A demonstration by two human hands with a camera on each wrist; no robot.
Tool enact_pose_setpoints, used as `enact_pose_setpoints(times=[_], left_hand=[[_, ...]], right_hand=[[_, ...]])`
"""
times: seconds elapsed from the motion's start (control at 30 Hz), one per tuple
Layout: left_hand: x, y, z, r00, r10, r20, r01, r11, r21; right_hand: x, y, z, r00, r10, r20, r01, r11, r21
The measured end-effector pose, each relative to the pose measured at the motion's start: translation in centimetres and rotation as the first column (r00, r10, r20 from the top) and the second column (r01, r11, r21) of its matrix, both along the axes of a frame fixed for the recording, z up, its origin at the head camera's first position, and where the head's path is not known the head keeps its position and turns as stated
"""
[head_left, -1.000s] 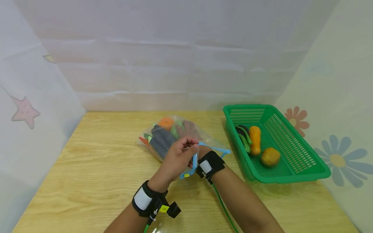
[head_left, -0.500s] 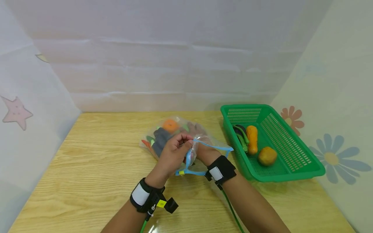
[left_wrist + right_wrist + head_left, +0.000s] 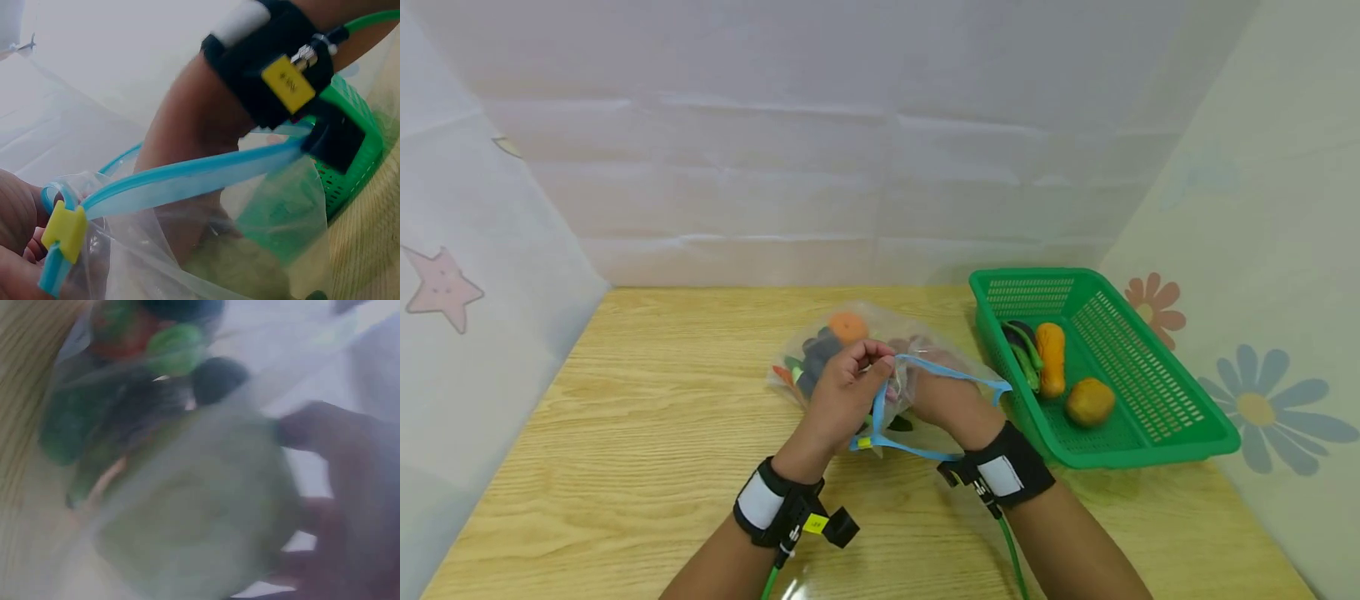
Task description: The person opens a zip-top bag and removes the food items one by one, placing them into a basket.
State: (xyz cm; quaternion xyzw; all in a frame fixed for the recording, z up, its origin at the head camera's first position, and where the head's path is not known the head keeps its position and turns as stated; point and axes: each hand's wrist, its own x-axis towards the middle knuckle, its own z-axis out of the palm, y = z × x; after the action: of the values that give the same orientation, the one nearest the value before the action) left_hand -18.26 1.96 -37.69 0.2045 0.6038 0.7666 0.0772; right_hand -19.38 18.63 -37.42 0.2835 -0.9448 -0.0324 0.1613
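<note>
In the head view my left hand (image 3: pixel 847 387) pinches the blue-edged rim of a clear zip bag (image 3: pixel 951 362), near its yellow slider (image 3: pixel 865 442). My right hand (image 3: pixel 943 396) reaches through the bag's mouth and shows through the film. The right wrist view is blurred; there my right fingers (image 3: pixel 306 428) curl round the edge of a large pale green rounded thing (image 3: pixel 206 506), its kind unclear. Deeper in the bag lie an orange pumpkin-like piece (image 3: pixel 848 327), dark eggplant-like pieces (image 3: pixel 822 350) and a red-orange tip (image 3: pixel 782 375). The left wrist view shows the blue zip strip (image 3: pixel 194 178) spread apart.
A green plastic basket (image 3: pixel 1150 460) stands right of the bag, close to its corner. It holds a dark eggplant with green pods (image 3: pixel 1026 354), an orange elongated squash (image 3: pixel 1052 358) and a yellow-brown round fruit (image 3: pixel 1090 402). Papered walls (image 3: pixel 737 183) border the wooden table (image 3: pixel 625 417).
My right wrist has moved right and towards me, with the hand still inside the bag. The bag's mouth has spread wider, and its contents have shifted slightly right. My left hand keeps its pinch.
</note>
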Motion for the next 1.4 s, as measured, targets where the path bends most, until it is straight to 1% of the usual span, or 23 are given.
enact_pose_setpoints(times=[0.03, 0.07, 0.13, 0.17, 0.2, 0.23, 0.33, 0.47, 0.53, 0.63, 0.73, 0.8, 0.9, 0.97, 1.0, 1.07, 1.1, 1.17, 1.2, 1.23, 1.27, 1.33, 1.4], left_hand=[[0.0, -0.1, 0.1, 1.0, 0.008, 0.002, -0.008, 1.0, 0.003], [0.0, -0.2, 0.1, 1.0, 0.02, -0.001, -0.02, 1.0, 0.0], [0.0, -0.3, 0.3, 0.999, 0.041, 0.0, -0.041, 0.999, -0.001], [0.0, -0.4, 0.3, 0.999, 0.049, 0.0, -0.049, 0.999, -0.003], [0.0, -0.4, 0.4, 0.999, 0.054, 0.0, -0.054, 0.999, -0.006], [0.1, -0.4, 0.4, 0.998, 0.056, 0.0, -0.056, 0.998, -0.008], [0.2, -0.4, 0.4, 0.998, 0.06, -0.011, -0.06, 0.998, -0.02], [0.4, -0.3, 0.5, 0.997, 0.066, -0.029, -0.067, 0.997, -0.038], [0.4, -0.3, 0.5, 0.997, 0.071, -0.032, -0.072, 0.996, -0.043], [0.2, -0.3, 0.4, 0.996, 0.081, -0.022, -0.082, 0.996, -0.041], [0.0, -0.4, 0.2, 0.996, 0.09, -0.008, -0.09, 0.995, -0.039], [-0.1, -0.4, 0.1, 0.996, 0.093, 0.0, -0.093, 0.995, -0.041], [-0.4, -0.3, -0.3, 0.995, 0.099, -0.002, -0.099, 0.994, -0.046], [-0.7, -0.2, -0.6, 0.995, 0.1, -0.004, -0.1, 0.994, -0.051], [-0.8, -0.1, -0.7, 0.995, 0.101, -0.002, -0.101, 0.993, -0.052], [-1.1, 0.0, -0.9, 0.994, 0.105, 0.01, -0.104, 0.993, -0.058], [-1.2, 0.0, -1.0, 0.994, 0.104, 0.014, -0.103, 0.993, -0.058], [-1.5, 0.1, -1.1, 0.994, 0.103, 0.04, -0.101, 0.993, -0.053], [-1.8, 0.1, -1.2, 0.993, 0.106, 0.053, -0.103, 0.993, -0.053], [-2.0, 0.1, -1.3, 0.992, 0.107, 0.066, -0.104, 0.993, -0.052], [-2.2, 0.0, -1.4, 0.991, 0.108, 0.078, -0.104, 0.993, -0.051], [-2.5, -0.1, -1.7, 0.987, 0.114, 0.115, -0.109, 0.993, -0.048], [-2.7, -0.2, -2.1, 0.981, 0.125, 0.148, -0.119, 0.992, -0.046]], right_hand=[[0.4, -0.2, 0.6, 0.988, -0.035, 0.152, 0.051, 0.993, -0.104], [0.9, -0.2, 1.1, 0.963, -0.054, 0.262, 0.093, 0.986, -0.138], [1.7, 0.0, 1.9, 0.916, -0.059, 0.396, 0.124, 0.982, -0.14], [2.2, 0.1, 2.3, 0.894, -0.069, 0.442, 0.141, 0.981, -0.133], [2.7, 0.4, 2.6, 0.88, -0.066, 0.471, 0.142, 0.982, -0.127], [3.1, 0.7, 3.0, 0.883, -0.061, 0.466, 0.123, 0.987, -0.106], [4.4, 1.5, 3.7, 0.916, 0.012, 0.402, 0.013, 0.998, -0.058], [5.9, 2.2, 4.2, 0.944, 0.116, 0.309, -0.112, 0.993, -0.031], [6.8, 2.5, 4.5, 0.954, 0.145, 0.263, -0.148, 0.989, -0.009], [8.0, 3.0, 5.2, 0.965, 0.171, 0.201, -0.174, 0.985, -0.002], [9.0, 4.0, 6.3, 0.963, 0.211, 0.168, -0.203, 0.977, -0.067], [9.2, 4.8, 7.0, 0.952, 0.265, 0.154, -0.242, 0.959, -0.15], [9.1, 6.5, 8.0, 0.93, 0.335, 0.151, -0.286, 0.918, -0.274], [8.8, 8.1, 8.7, 0.918, 0.362, 0.164, -0.286, 0.888, -0.359], [8.5, 9.1, 9.0, 0.915, 0.374, 0.151, -0.29, 0.869, -0.4], [7.7, 11.5, 9.8, 0.929, 0.344, 0.139, -0.248, 0.855, -0.455], [7.2, 12.8, 10.1, 0.942, 0.306, 0.135, -0.209, 0.855, -0.475], [5.9, 15.7, 10.5, 0.977, 0.169, 0.131, -0.086, 0.873, -0.481], [5.1, 17.1, 10.5, 0.983, 0.103, 0.153, -0.016, 0.874, -0.485], [4.3, 18.5, 10.6, 0.979, 0.015, 0.204, 0.084, 0.88, -0.468], [3.3, 19.7, 10.4, 0.966, -0.057, 0.253, 0.17, 0.875, -0.454], [1.2, 22.0, 9.7, 0.923, -0.18, 0.34, 0.315, 0.862, -0.397], [-0.7, 23.8, 8.7, 0.873, -0.261, 0.412, 0.407, 0.855, -0.32]])
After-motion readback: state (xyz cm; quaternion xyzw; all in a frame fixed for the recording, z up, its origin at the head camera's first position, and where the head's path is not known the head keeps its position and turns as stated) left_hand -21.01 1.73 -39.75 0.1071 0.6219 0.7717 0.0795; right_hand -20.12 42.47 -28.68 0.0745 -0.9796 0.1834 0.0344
